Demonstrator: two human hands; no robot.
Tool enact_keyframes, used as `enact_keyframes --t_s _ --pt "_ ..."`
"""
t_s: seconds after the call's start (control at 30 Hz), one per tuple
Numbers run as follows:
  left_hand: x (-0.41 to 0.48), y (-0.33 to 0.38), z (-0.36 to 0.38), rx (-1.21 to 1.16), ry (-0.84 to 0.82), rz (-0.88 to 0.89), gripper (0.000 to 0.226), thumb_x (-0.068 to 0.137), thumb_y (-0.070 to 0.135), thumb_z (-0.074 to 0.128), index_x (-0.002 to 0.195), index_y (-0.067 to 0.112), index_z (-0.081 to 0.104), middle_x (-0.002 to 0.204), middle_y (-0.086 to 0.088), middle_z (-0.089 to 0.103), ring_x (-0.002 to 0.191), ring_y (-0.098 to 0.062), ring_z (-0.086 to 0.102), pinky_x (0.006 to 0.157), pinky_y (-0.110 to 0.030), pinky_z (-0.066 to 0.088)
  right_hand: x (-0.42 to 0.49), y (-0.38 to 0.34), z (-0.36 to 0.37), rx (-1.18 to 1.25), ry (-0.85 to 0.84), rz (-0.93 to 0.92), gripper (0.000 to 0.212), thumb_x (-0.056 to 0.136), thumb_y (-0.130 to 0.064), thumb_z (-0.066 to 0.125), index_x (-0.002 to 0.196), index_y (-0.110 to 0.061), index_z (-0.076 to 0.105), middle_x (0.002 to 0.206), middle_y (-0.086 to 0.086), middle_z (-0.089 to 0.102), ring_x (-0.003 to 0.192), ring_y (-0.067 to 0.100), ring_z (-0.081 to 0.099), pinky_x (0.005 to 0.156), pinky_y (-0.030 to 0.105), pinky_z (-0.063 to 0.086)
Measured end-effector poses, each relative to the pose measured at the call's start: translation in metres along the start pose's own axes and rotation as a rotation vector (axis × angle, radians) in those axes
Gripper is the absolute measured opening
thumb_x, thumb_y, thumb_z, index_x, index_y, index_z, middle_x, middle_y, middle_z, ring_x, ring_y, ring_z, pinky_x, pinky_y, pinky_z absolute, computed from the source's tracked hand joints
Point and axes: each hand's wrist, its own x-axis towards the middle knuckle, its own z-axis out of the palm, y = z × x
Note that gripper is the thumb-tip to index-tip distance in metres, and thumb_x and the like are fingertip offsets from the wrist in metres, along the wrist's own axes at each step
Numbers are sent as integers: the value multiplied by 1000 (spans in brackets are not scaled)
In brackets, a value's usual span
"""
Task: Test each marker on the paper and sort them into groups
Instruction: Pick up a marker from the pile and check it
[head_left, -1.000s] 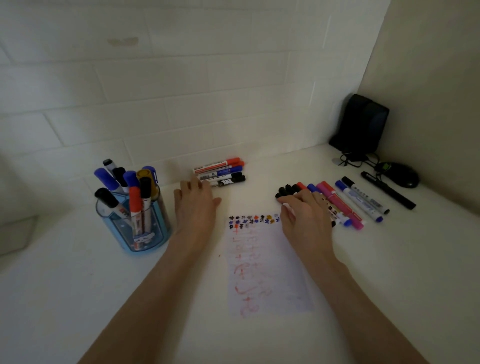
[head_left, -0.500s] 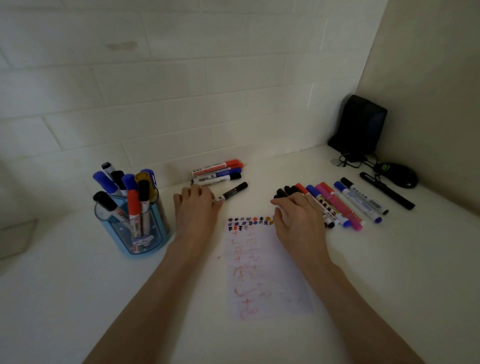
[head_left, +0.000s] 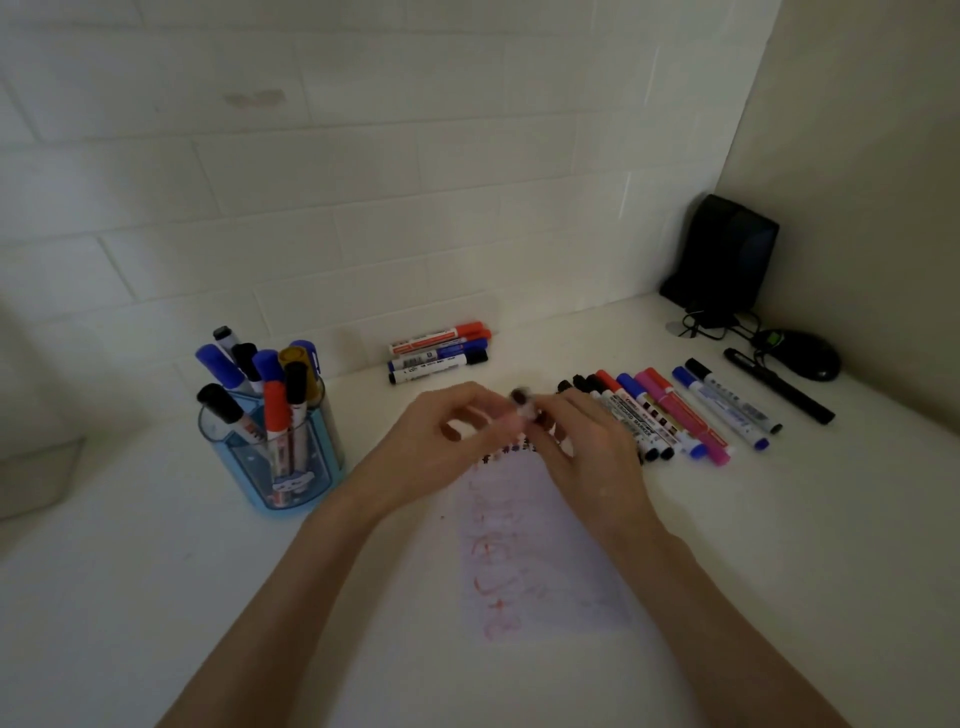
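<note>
We find the marker, black-capped, lifted between both hands over the far edge of the paper, mid-worktop. The left hand pinches one end and the right hand curls round the other. The marker's long axis seems to run from hand to hand, though it is blurred. The barrel looks like smooth plastic, the sheet thin and matt.

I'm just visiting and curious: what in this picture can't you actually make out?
- Head view: the marker pinched between left hand and right hand is motion-blurred; cap on or off is unclear.
- Head view: test marks at the top of the paper, partly covered by both hands.
- Head view: labels on the right row of markers, too small to read.
</note>
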Motion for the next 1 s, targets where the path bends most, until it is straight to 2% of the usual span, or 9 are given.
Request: enact_keyframes --t_s 0.1,0.2,0.27,0.4,0.5,0.6,0.73,0.83,1.0 --pt "-6 -7 3 101 -42 44 51 88 60 63 132 36 58 128 23 59 113 4 56 80 -11 45 5 -11 -3 518 -1 384 12 100 -27 68 97 -17 75 78 -6 74 71 6 68 68 12 51" --pt "-12 -15 16 243 -22 34 12 102 40 52 109 36 61 92 19 66 84 3 60 68 -11 37 6 -19 -1 770 -70 537 23 103 -27 65 93 -9 73 74 6 74 65 12 69 63 17 52" --pt "-17 -17 20 258 -15 33 15 107 33 44 99 35 56 77 17 61 70 0 57 62 -13 34 4 -18 0 784 -106 532 26 105 -29 62 93 -9 72 72 8 71 65 13 64 63 20 51" --pt "-16 -15 13 93 -130 37 28 110 30 37 88 27 54 73 8 54 63 -6 46 61 -18 35 4 -20 -1 782 -177 512 28 107 -32 57 93 -12 71 69 -5 64 65 8 57 61 19 48" --pt "-21 -24 -2 -95 -207 -25 37 109 33 35 77 19 49 69 11 43 62 -5 37 60 -17 31 16 -5 -20 844 50 672 30 106 -36 57 85 -22 73 72 -7 66 65 4 55 58 14 46" --pt "-24 -32 -10 -256 -64 -45 36 107 30 38 83 9 54 70 11 46 63 -4 41 60 -14 33 18 17 -42 770 180 692 34 105 -43 57 86 -18 70 67 -7 57 60 3 49 55 15 42" --pt "-16 -35 3 28 40 -9 17 107 25 46 113 22 61 96 18 63 91 -2 60 77 -12 43 10 3 -22 806 1 681 25 104 -30 63 102 -7 72 76 5 72 59 8 60 52 16 46" --pt "-22 -47 5 168 -3 -29 17 104 27 50 121 29 52 111 16 58 102 1 55 85 -19 45 11 -3 -11 817 -14 724 17 97 -21 73 104 -5 69 73 4 74 58 12 64 53 21 50" --pt "-19 -46 3 564 -103 -61 63 81 75 59 133 41 50 113 19 55 102 -3 50 89 -25 40 1 -5 1 707 -26 714 15 93 -17 78 100 -8 69 65 5 71 53 14 63 57 18 52"
